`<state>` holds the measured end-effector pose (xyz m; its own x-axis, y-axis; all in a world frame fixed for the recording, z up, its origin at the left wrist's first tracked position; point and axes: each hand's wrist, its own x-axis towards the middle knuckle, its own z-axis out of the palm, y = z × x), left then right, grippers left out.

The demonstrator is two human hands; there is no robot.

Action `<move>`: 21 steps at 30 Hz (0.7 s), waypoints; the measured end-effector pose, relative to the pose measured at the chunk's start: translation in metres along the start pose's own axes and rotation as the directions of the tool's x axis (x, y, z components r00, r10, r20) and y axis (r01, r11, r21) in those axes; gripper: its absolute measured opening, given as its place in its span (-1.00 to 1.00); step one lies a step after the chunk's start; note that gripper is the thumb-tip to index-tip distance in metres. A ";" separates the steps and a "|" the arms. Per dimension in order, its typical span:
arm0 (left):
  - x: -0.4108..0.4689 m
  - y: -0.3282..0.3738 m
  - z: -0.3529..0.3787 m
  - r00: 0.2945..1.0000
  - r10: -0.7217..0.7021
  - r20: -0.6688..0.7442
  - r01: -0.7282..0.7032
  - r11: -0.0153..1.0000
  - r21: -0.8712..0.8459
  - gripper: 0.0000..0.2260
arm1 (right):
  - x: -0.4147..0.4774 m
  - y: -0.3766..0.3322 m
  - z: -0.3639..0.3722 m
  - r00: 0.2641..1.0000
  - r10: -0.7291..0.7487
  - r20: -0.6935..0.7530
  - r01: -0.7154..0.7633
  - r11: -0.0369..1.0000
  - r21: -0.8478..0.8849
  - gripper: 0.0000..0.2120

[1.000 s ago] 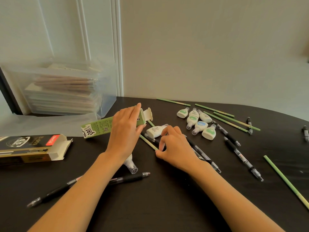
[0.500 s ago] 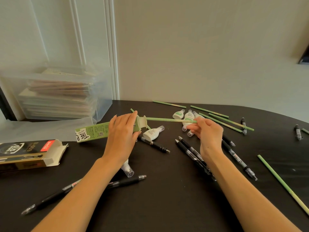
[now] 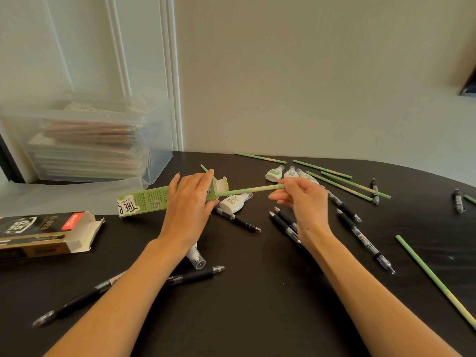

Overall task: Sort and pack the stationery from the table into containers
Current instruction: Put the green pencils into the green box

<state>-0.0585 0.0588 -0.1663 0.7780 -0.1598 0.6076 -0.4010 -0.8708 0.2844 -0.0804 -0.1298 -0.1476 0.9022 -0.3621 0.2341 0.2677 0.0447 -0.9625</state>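
Note:
My left hand [image 3: 189, 202] grips the open end of a long green pencil box [image 3: 144, 203] lying on the black table [image 3: 257, 292]. My right hand [image 3: 300, 199] pinches the far end of a green pencil [image 3: 247, 190] whose other end sits in the box mouth under the raised flap. More green pencils [image 3: 342, 184] lie scattered at the back, one [image 3: 438, 282] at the right. Black pens [image 3: 360, 235] lie across the table. White correction tapes [image 3: 233, 203] sit beside and behind the box.
A black and gold pen box [image 3: 43, 234] lies open at the left. A clear plastic bin [image 3: 98, 140] with stacked paper stands at the back left against the wall. Two black pens [image 3: 123, 287] and a clear cap [image 3: 197, 258] lie under my left forearm.
My right hand picked a green pencil off the table, lifted it and pushed its tip into the green box's open end. My left hand stayed on the box.

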 end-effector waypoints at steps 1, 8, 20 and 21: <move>0.000 0.001 0.000 1.000 0.009 0.010 -0.009 1.000 0.006 -0.45 | -0.002 0.001 0.004 0.998 0.007 0.061 -0.007 1.000 -0.004 -0.79; 0.002 0.002 0.001 0.999 0.035 0.021 -0.035 0.999 -0.010 -0.46 | -0.008 0.008 0.037 0.965 0.052 0.255 -0.044 0.998 -0.035 -0.86; 0.005 -0.010 0.002 0.999 -0.033 -0.022 0.032 0.999 -0.038 -0.48 | 0.031 0.017 0.063 0.988 0.037 0.147 0.039 0.874 -0.485 -0.73; 0.005 -0.011 0.002 0.999 -0.042 -0.021 0.041 0.999 -0.036 -0.48 | 0.040 0.024 0.068 0.990 0.026 0.138 0.062 0.799 -0.598 -0.80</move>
<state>-0.0487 0.0667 -0.1680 0.7838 -0.1138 0.6105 -0.3861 -0.8593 0.3354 -0.0152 -0.0802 -0.1521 0.9469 -0.2289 0.2257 0.0680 -0.5435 -0.8366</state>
